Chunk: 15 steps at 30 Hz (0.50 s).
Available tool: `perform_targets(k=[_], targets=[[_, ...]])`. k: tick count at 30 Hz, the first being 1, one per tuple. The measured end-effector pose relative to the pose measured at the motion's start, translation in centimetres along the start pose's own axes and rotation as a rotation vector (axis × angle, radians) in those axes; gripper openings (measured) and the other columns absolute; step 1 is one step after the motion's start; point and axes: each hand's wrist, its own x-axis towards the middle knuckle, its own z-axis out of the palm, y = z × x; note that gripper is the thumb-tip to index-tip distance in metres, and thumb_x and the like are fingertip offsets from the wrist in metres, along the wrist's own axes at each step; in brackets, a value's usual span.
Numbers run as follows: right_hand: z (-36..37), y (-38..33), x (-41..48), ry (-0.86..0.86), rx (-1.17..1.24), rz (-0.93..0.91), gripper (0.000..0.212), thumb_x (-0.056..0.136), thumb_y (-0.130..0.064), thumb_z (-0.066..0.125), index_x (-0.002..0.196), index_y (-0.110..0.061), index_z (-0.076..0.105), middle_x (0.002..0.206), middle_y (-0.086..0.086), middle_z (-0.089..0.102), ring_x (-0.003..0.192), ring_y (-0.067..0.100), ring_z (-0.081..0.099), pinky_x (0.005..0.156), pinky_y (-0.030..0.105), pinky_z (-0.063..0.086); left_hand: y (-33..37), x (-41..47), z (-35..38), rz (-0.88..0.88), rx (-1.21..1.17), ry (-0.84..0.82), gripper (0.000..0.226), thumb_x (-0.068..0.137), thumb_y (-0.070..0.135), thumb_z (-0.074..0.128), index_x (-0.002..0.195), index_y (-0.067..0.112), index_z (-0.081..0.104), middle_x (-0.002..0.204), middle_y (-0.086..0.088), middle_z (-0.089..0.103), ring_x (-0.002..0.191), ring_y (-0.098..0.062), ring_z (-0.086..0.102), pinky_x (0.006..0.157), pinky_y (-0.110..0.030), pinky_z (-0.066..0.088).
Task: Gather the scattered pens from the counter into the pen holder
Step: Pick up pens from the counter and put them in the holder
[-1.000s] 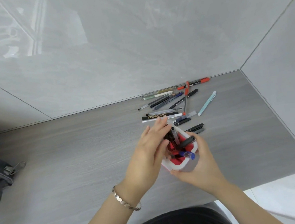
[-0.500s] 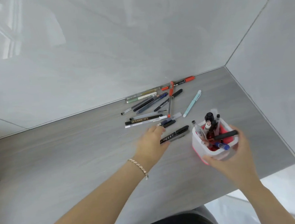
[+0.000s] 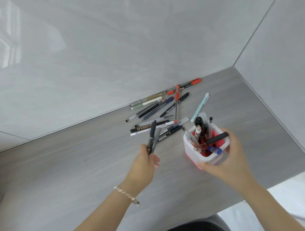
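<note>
A white pen holder (image 3: pixel 189 145) with a red inside is tilted towards me, with several pens and markers sticking out of it. My right hand (image 3: pixel 225 157) grips it from the near right side. My left hand (image 3: pixel 145 164) is raised above the counter to the left of the holder and pinches two dark pens (image 3: pixel 153 136) by their lower ends, tips pointing up and away. Several scattered pens (image 3: pixel 159 113) lie on the grey counter beyond both hands, by the back wall, among them an orange-capped marker (image 3: pixel 184 86) and a light blue pen (image 3: pixel 200 107).
The grey wood-grain counter (image 3: pixel 79 167) ends in a corner where the grey tiled back wall meets a right-hand wall (image 3: pixel 281 63). Its front edge drops off at the lower right to a white floor (image 3: pixel 291 199). My dark clothing shows at the bottom.
My left hand has left the holder, reached to the pile and lifted two dark pens off the counter. My right hand has carried the holder to the right.
</note>
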Motion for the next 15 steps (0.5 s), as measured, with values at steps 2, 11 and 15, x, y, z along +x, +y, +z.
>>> perform_targets(k=[2, 11, 15], targets=[[0.9, -0.4, -0.3, -0.059, 0.001, -0.004, 0.087, 0.042, -0.022, 0.087, 0.118, -0.023, 0.044, 0.119, 0.002, 0.053, 0.103, -0.006, 0.056, 0.076, 0.000, 0.046, 0.4, -2.2, -2.3, 0.059, -0.348, 0.110, 0.027, 0.093, -0.004, 0.036, 0.094, 0.021, 0.045, 0.078, 0.001, 0.064, 0.072, -0.011, 0.064, 0.079, -0.042, 0.048], [5.6, -2.8, -2.2, -0.271, 0.049, -0.045, 0.081, 0.056, -0.001, 0.086, 0.121, -0.022, 0.042, 0.119, -0.010, 0.050, 0.100, -0.019, 0.052, 0.073, -0.003, 0.043, 4.6, -7.7, -4.1, 0.478, -1.008, 0.202, 0.027, 0.084, 0.000, 0.049, 0.083, 0.026, 0.056, 0.097, 0.000, 0.074, 0.108, -0.020, 0.063, 0.087, -0.026, 0.051], [6.3, -3.1, -3.0, -0.303, 0.050, -0.068, 0.087, 0.055, -0.002, 0.086, 0.124, -0.028, 0.040, 0.126, -0.002, 0.050, 0.109, -0.003, 0.057, 0.093, 0.018, 0.049, 3.9, -7.8, -2.1, 0.440, -0.555, 0.207, 0.042, 0.086, -0.002, 0.055, 0.090, 0.039, 0.054, 0.097, 0.022, 0.071, 0.099, -0.003, 0.064, 0.085, -0.020, 0.051]])
